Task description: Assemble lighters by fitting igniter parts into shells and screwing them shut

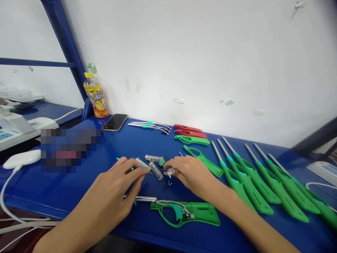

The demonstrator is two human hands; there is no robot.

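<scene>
My left hand (122, 181) hovers over the loose parts with fingers loosely extended, beside a clear lighter fuel tank (143, 164); I see nothing gripped in it. Teal bits show around its fingers. My right hand (191, 172) pinches another clear fuel tank (171, 171), its body partly hidden by the fingers. Between the hands lie two more clear tanks, one lengthwise (153, 159) and one slanted (156, 171), near a green trigger piece (162, 162). Closer to me rests an open green lighter shell (202, 215) with a metal tube (146, 199), wires and a teal trigger (179, 212).
Several assembled green lighters (252, 182) line the right. Red shell halves (191, 133) and green ones (193, 140) lie behind my right hand. Metal rods with wires (149, 125), a phone (116, 122) and a drink bottle (97, 98) stand along the back. A white cable (4, 189) hangs left.
</scene>
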